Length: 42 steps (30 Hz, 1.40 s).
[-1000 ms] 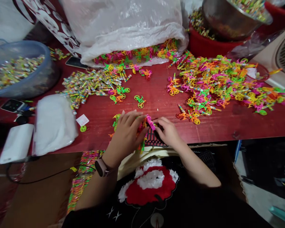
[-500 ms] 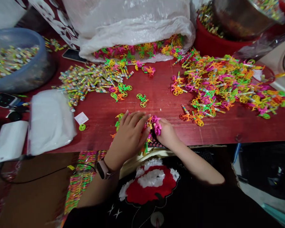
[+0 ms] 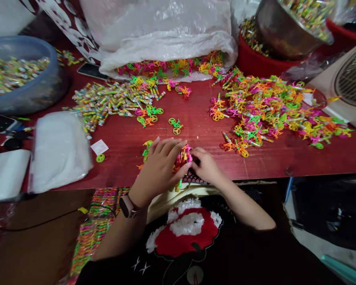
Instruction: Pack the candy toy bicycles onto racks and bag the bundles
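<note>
My left hand (image 3: 161,166), with a watch on its wrist, arches over a bunch of small plastic toy bicycles (image 3: 184,156) at the table's front edge. Its fingers lie along the far side and the thumb along the near side, with pink, yellow and red pieces between them. My right hand (image 3: 207,165) is curled at the right end of this bunch; what its fingertips hold, if anything, is hidden. Below both hands a black mesh edge (image 3: 195,178) shows. Beyond them a green and yellow toy bicycle (image 3: 176,126) lies on the red table (image 3: 201,107).
Candy-like tubes (image 3: 112,99) lie heaped at left, before a blue tub (image 3: 44,95). A white sack (image 3: 166,47) spills toy bicycles at the back. At right spreads a pile of toy bicycles with tubes (image 3: 261,107), near a fan (image 3: 329,79). Plastic bags (image 3: 59,150) lie at left.
The magenta toy bicycle seen in my right hand half a second ago no longer shows there. The right fingers have curled in by the bunch. My left hand stays over it; the view has shifted slightly.
</note>
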Motion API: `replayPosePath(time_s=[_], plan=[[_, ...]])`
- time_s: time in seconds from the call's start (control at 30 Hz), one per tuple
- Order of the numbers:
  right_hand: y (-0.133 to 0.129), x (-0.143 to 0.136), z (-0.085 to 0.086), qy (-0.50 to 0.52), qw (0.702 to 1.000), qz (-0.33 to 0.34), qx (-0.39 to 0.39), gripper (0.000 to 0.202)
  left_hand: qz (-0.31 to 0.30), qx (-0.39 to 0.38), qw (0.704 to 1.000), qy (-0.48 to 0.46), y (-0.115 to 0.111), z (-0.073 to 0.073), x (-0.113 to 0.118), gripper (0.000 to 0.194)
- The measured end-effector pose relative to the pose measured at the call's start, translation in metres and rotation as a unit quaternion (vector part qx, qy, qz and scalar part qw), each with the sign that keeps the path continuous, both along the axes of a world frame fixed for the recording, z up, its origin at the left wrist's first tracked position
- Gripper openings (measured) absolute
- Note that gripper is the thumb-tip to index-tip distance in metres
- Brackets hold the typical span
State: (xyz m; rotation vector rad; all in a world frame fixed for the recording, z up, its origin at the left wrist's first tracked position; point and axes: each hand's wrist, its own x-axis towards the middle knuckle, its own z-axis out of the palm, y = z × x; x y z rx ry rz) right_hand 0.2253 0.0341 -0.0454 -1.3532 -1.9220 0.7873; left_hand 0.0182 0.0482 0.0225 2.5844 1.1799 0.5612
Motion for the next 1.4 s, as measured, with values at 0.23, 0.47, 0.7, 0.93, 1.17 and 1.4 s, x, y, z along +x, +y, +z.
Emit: replayPosePath(time_s=[0.23, 0.47, 0.7, 0.93, 1.17, 1.4], plan=[[-0.002, 0.096, 0.016, -0.179, 0.934, -0.291, 0.104, 0.020, 0.008, 0.052, 0.998, -0.041, -0.009, 0.000, 0.002, 0.048], [-0.014, 0.097, 0.008, -0.226, 0.928, -0.267, 0.126, 0.022, 0.016, 0.018, 0.999, -0.031, 0.010, 0.002, 0.017, 0.013], [-0.020, 0.014, 0.001, -0.011, 0.998, -0.030, 0.062, 0.029, -0.054, -0.039, 0.993, -0.096, 0.026, 0.003, 0.011, 0.011], [0.003, -0.015, -0.016, -0.014, 0.997, -0.062, 0.033, 0.017, -0.061, -0.075, 0.990, -0.103, 0.029, 0.002, 0.011, 0.010], [0.006, -0.014, -0.020, -0.025, 0.996, -0.085, 0.022, 0.014, -0.051, -0.100, 0.989, -0.093, 0.030, 0.004, 0.010, 0.007], [0.004, -0.013, -0.012, 0.003, 0.998, -0.067, 0.002, 0.011, -0.056, -0.084, 0.991, -0.092, 0.029, 0.007, 0.011, 0.010]])
